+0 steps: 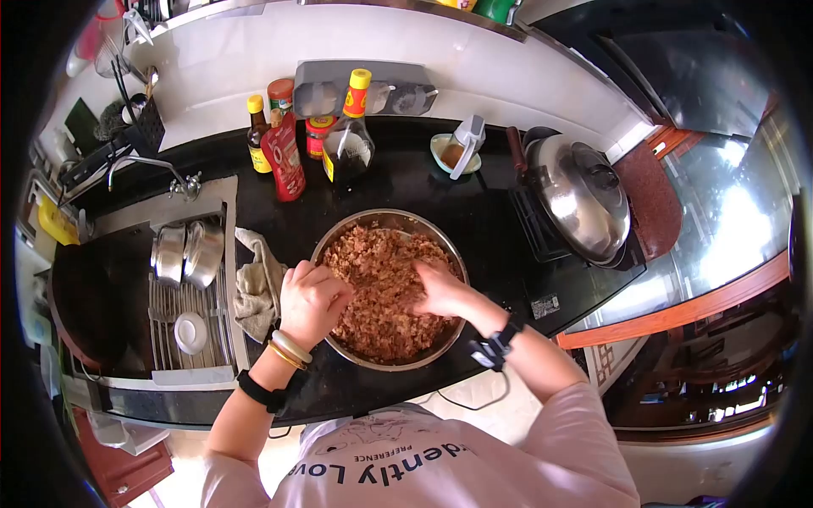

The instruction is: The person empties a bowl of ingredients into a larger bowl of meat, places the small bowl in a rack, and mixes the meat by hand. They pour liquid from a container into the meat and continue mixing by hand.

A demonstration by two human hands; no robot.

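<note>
from the head cam: crumbly, moist-looking reddish-brown mince (pixel 381 292) fills a round shiny metal bowl (pixel 392 367) on the glossy black counter (pixel 474 224). right hand (pixel 440 289) is in the mince, fingers spread. left hand (pixel 313 296) is loosely curled at the bowl's left side, can't tell if it's gripping anything.

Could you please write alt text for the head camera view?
A person's right hand presses into minced filling in a steel bowl on a black counter, the left hand curled at its near-left side. Sauce bottles and a lidded pan stand behind.
</note>
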